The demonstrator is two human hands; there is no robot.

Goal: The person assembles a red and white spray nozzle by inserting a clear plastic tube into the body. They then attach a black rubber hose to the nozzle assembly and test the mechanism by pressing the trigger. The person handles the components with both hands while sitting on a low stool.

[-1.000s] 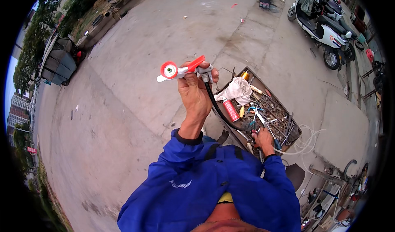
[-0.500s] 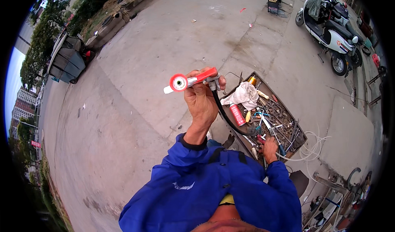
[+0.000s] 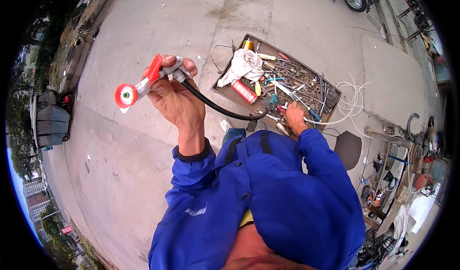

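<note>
at the left, in front of the chest, the left hand point(image 3: 179, 100) is closed around a red and white hose fitting point(image 3: 143, 86), its red-rimmed round end facing up and its red lever point(image 3: 154, 70) standing by the fingers. from the fitting a black hose point(image 3: 215, 108) sags in a curve to the near edge of a metal tray point(image 3: 228, 92), where its far end is hard to make out among the tools. the right hand point(image 3: 294, 118) reaches into this near part of the tray, beside red handles point(image 3: 281, 111); whether its fingers grip anything, i cannot tell. just right of it lies a screwdriver with a blue handle point(image 3: 314, 115), and a pale tube point(image 3: 330, 122) runs out from there into loose loops on the ground point(image 3: 120, 174). farther into the tray lie a red can point(image 3: 244, 92) on its side, a crumpled cloth point(image 3: 245, 65) and an orange can point(image 3: 247, 45). well beyond, a scooter point(image 3: 355, 1) stands at the upper right and a covered cart point(image 3: 51, 120) at the far left.
</note>
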